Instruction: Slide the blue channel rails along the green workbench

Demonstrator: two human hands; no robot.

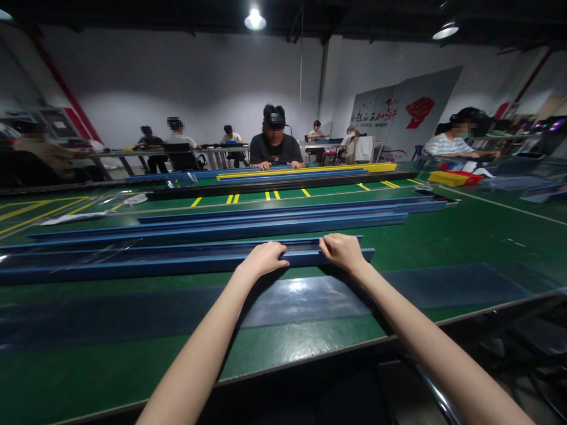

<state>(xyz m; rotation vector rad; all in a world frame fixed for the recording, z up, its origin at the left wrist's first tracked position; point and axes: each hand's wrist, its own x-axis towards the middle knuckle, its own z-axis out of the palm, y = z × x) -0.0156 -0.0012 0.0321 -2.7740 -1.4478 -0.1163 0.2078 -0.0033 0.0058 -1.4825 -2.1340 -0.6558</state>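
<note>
A long blue plastic channel with raised side walls lies across the green table, nearest of several. My left hand is closed over its front wall, thumb toward me and fingers curled inside. Further right, near the channel's right end, my right hand is curled closed on the same channel. Its fingertips are partly hidden, as is whatever they press on. See-through film seems to lie in the channel's left part. Between the channel and my forearms, a flat see-through plastic strip rests on the table.
More blue channels lie parallel behind. Farther back are a black strip and a yellow strip, with a seated person opposite. Red and yellow pieces lie at right. The table's front edge runs below my forearms.
</note>
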